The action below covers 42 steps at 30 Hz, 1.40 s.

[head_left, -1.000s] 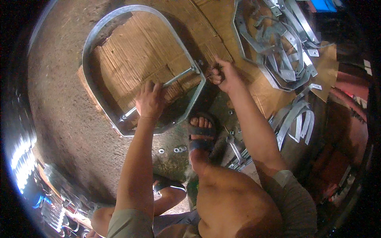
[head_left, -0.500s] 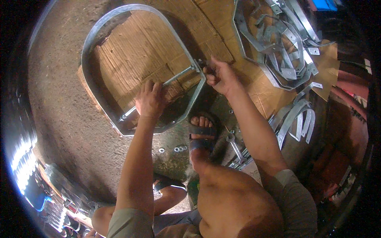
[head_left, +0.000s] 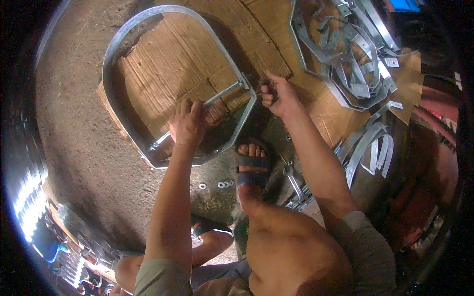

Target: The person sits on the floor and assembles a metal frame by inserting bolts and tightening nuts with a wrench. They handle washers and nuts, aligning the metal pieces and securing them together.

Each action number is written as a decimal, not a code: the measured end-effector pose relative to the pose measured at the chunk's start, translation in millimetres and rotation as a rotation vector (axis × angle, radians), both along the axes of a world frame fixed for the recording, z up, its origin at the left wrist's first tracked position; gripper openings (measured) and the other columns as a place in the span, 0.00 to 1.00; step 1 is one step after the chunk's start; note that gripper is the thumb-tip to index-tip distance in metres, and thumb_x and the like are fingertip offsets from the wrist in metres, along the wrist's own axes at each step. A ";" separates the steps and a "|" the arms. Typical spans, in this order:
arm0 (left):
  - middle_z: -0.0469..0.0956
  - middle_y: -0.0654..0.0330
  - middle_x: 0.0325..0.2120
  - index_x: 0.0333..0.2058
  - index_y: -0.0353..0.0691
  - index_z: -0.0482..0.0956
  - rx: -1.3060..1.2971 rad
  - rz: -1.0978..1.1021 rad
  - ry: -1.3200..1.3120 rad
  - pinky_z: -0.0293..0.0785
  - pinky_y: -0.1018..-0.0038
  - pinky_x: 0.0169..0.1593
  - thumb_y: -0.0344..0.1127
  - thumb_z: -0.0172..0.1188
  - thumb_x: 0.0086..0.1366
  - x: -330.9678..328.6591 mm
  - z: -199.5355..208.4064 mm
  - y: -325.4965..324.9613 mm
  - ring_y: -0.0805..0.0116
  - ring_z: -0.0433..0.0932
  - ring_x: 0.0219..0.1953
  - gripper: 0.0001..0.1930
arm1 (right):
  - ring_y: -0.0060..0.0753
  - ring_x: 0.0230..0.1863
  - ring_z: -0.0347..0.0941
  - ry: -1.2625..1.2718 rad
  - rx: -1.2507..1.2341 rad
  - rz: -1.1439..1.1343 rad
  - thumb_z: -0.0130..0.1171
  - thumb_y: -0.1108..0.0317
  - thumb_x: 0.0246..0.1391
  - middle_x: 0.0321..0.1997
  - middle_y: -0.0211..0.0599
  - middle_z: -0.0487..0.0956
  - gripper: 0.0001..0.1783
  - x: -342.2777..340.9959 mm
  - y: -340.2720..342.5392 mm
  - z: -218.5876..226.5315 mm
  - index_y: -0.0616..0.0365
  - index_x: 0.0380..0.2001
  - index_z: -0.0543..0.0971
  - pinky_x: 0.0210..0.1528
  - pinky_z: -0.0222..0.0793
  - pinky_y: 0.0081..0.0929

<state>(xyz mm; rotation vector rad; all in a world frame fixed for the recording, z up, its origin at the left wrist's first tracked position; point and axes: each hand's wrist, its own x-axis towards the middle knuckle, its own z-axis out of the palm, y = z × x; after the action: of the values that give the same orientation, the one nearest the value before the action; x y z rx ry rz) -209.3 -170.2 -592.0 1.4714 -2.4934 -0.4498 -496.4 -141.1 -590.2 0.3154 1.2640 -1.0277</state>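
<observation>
A large metal strap frame (head_left: pixel 217 38), arched at its far end and angled at its near end, lies on cardboard. Across it runs a thin threaded rod (head_left: pixel 224 93), fastened near both sides of the frame. My left hand (head_left: pixel 186 121) is closed round this rod, left of its middle. Just outside the frame's right side is my right hand (head_left: pixel 277 94), fingers curled in and thumb raised beside the rod's right end. Whatever those fingers hold, if anything, is too small to make out.
Washers (head_left: pixel 224 185) lie on the concrete floor before me. A wrench (head_left: pixel 295 182) rests right of my sandalled foot (head_left: pixel 252 163), near a small nut (head_left: pixel 288 138). Bent metal straps (head_left: pixel 363 91) are heaped at the far right, with curved strips (head_left: pixel 370 143) nearer me.
My right hand has drawn slightly away from the rod's right end, and its fingers have curled in more. My left hand keeps its hold on the rod.
</observation>
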 end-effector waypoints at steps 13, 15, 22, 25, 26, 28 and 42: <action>0.72 0.57 0.39 0.43 0.52 0.75 0.016 0.007 -0.023 0.74 0.56 0.37 0.47 0.61 0.62 1.9 -1.9 0.7 0.49 0.76 0.40 0.14 | 0.21 0.15 0.60 0.435 -0.018 0.156 0.58 0.52 0.60 0.19 0.24 0.72 0.14 21.0 -8.0 14.3 0.50 0.30 0.76 0.16 0.52 0.23; 0.73 0.57 0.39 0.43 0.52 0.76 0.023 0.023 -0.014 0.74 0.56 0.37 0.47 0.60 0.62 -0.4 -0.9 1.0 0.50 0.76 0.40 0.13 | 0.20 0.16 0.60 0.532 -0.083 0.268 0.59 0.52 0.60 0.19 0.23 0.71 0.14 20.7 -8.1 6.4 0.50 0.30 0.76 0.17 0.53 0.22; 0.72 0.58 0.38 0.41 0.52 0.76 0.133 0.038 -0.028 0.74 0.56 0.40 0.45 0.60 0.62 -1.7 7.1 0.3 0.53 0.74 0.45 0.10 | 0.18 0.21 0.62 0.313 -0.012 0.254 0.61 0.47 0.57 0.24 0.26 0.72 0.18 5.7 -16.2 -1.2 0.50 0.31 0.76 0.20 0.56 0.22; 0.72 0.58 0.38 0.40 0.52 0.77 0.151 0.034 -0.062 0.74 0.56 0.40 0.45 0.60 0.62 -7.3 7.7 0.0 0.53 0.74 0.45 0.11 | 0.31 0.28 0.72 0.535 -0.039 0.242 0.64 0.44 0.54 0.29 0.36 0.77 0.23 -3.3 -11.1 -20.5 0.54 0.37 0.77 0.29 0.68 0.31; 0.72 0.58 0.38 0.40 0.52 0.77 0.133 0.030 -0.058 0.74 0.56 0.40 0.45 0.61 0.61 -11.0 7.8 0.7 0.53 0.74 0.45 0.11 | 0.38 0.33 0.74 0.863 -0.036 0.361 0.65 0.44 0.52 0.33 0.40 0.78 0.26 -7.4 -6.7 -24.4 0.56 0.40 0.76 0.34 0.70 0.35; 0.72 0.58 0.38 0.40 0.52 0.77 0.115 0.055 -0.067 0.74 0.56 0.41 0.45 0.61 0.61 -2.4 6.6 0.9 0.53 0.74 0.45 0.11 | 0.52 0.42 0.77 1.490 -0.056 0.616 0.67 0.45 0.49 0.40 0.49 0.80 0.32 20.7 -14.6 -2.6 0.60 0.47 0.75 0.45 0.73 0.44; 0.73 0.55 0.41 0.42 0.51 0.76 0.131 0.054 -0.063 0.74 0.55 0.43 0.46 0.60 0.61 -3.8 7.4 0.6 0.51 0.74 0.47 0.13 | 0.62 0.59 0.67 1.613 -0.372 0.591 0.67 0.65 0.47 0.58 0.59 0.70 0.43 66.8 2.5 6.2 0.61 0.64 0.58 0.60 0.62 0.52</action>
<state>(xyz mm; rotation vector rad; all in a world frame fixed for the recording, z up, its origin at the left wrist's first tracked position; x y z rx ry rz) -213.1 -169.6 -584.5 1.6216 -2.5081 -0.5753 -429.5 -138.6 -584.0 -1.3848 2.2598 -0.8716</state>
